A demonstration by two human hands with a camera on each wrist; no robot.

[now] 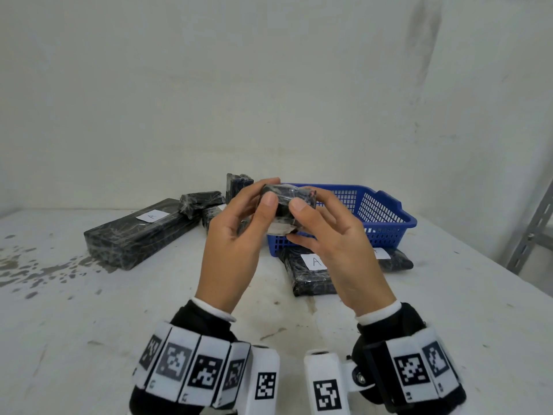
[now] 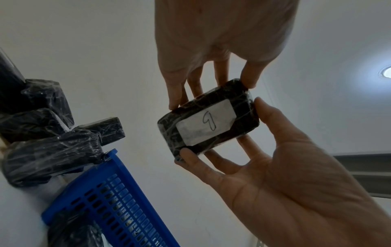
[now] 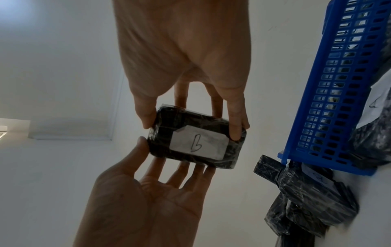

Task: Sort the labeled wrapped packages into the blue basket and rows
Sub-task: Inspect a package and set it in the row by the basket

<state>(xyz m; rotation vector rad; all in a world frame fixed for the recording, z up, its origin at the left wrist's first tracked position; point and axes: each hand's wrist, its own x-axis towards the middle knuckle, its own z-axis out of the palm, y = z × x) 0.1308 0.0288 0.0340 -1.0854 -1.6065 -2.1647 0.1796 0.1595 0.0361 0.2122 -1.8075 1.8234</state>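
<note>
A small black packet [image 1: 286, 202] is held up above the tabletop [image 1: 119, 310], long axis left to right, "B" label turned away underneath. It is pinched at each end by left hand [image 1: 236, 247] and right hand [image 1: 335, 247]. Behind lies the basket [image 1: 386, 217]; "A" packages [image 1: 140, 232] flank it.

black sleeves [image 1: 206, 320], white cuffs, checkered marker bands [image 1: 191, 368]

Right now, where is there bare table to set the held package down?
Bare table lies in front of the long package, and at the right past the blue basket. It is crowded behind the hands, around the small packages.
</note>
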